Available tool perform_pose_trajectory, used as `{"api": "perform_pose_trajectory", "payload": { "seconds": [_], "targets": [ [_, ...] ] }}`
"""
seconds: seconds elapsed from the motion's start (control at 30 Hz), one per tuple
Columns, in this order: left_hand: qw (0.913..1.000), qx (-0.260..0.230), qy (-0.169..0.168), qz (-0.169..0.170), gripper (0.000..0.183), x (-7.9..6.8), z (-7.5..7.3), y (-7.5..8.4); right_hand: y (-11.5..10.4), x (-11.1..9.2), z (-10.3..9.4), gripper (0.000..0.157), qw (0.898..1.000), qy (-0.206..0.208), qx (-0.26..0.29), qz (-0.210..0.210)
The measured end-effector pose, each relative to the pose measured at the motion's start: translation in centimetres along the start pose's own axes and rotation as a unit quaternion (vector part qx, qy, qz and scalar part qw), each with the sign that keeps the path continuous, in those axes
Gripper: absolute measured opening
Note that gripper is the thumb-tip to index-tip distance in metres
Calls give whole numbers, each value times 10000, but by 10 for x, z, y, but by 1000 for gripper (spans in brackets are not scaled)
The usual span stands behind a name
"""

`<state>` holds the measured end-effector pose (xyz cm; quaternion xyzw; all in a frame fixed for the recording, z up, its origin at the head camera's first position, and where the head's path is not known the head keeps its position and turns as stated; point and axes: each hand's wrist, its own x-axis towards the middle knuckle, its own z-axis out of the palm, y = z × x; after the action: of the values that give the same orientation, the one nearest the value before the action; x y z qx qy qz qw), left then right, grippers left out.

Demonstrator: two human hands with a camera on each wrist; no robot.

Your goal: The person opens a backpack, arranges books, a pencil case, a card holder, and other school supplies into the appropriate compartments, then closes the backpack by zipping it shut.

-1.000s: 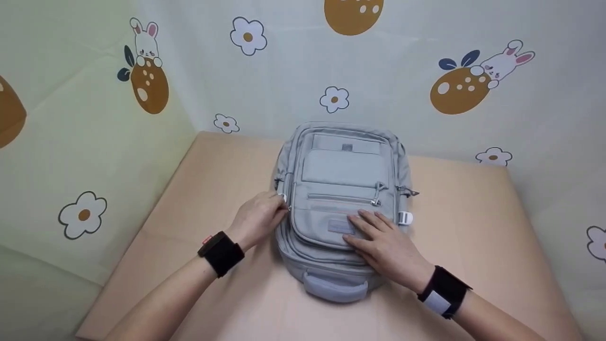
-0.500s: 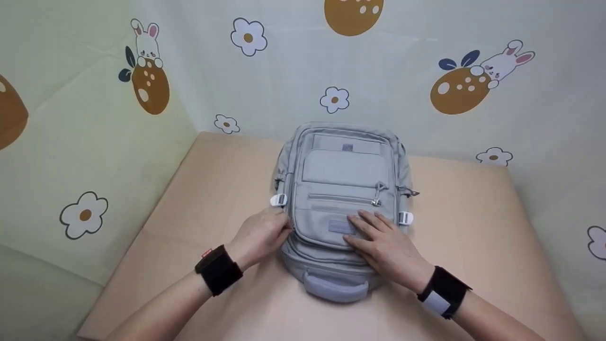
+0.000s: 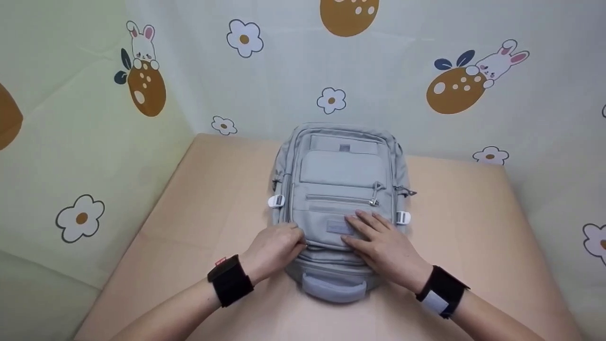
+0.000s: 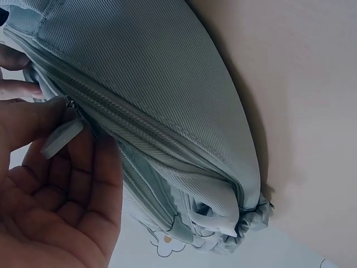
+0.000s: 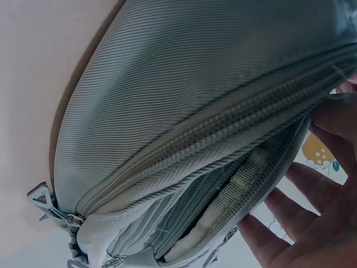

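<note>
A grey backpack (image 3: 343, 170) lies on the table with its front up and its carry handle (image 3: 334, 287) toward me. My left hand (image 3: 277, 246) is at the lower left corner of its front pocket. In the left wrist view, the thumb and fingers pinch a zipper slider, from which a grey zipper pull (image 4: 62, 137) hangs. My right hand (image 3: 386, 248) rests with spread, fairly straight fingers on the lower right of the front panel, beside the label patch (image 3: 338, 227). In the right wrist view, a gap in the pocket zipper (image 5: 223, 192) shows beside those fingers.
White strap buckles stick out on the left (image 3: 276, 201) and right (image 3: 403, 218) sides of the backpack. A smaller zipper (image 3: 340, 199) crosses its front. Behind the table (image 3: 454, 199) hangs a patterned curtain (image 3: 284, 71) with flowers and rabbits.
My left hand has slid down the backpack's left side toward the lower corner, then rightward, with the zipper slider. The left buckle has come into view. My right hand has stayed in place.
</note>
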<state>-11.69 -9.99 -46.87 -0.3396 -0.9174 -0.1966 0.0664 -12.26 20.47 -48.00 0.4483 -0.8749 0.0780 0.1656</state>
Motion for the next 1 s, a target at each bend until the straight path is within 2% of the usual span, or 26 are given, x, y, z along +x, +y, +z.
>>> {"api": "perform_pose_trajectory", "payload": {
  "seconds": [0.17, 0.37, 0.6, 0.77, 1.0],
  "targets": [
    [9998, -183, -3, -117, 9, -1, 0, -1, 2, -3, 0, 37, 9999, 122, 117, -23],
    [9997, -198, 37, -152, 15, -2, -1, -1, 10, -12, -11, 35, 9978, 582, 319, -52],
    [9988, -363, -37, -312, 8, -3, -1, -2, 28, -33, -24, 32, 9950, 865, 269, 428],
    [9976, -506, -91, -462, 6, -5, -2, -3, 35, -44, -19, 34, 9930, 980, 229, 613],
    [9967, -544, -130, -597, 8, -6, -3, -1, 39, -47, -7, 38, 9923, 1007, 298, 649]
  ]
}}
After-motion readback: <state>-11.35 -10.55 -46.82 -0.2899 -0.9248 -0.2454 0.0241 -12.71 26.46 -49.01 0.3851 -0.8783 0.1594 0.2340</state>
